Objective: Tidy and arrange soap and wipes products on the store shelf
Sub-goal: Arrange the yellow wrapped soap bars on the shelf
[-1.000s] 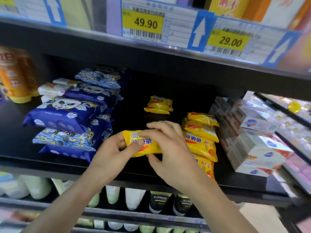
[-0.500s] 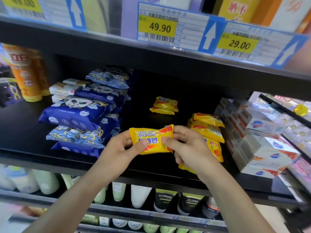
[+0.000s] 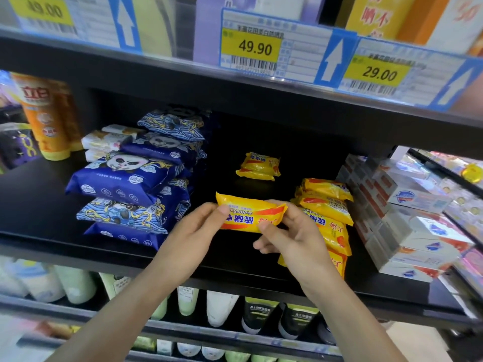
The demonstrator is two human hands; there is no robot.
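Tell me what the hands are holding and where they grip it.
A yellow plastic-wrapped soap bar: left hand pinches its left end, right hand its right end.

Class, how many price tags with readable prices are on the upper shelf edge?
3: a blurred 49.00 tag at left, the 49.90 tag in the middle, the 29.00 tag at right. More may lie outside the view.
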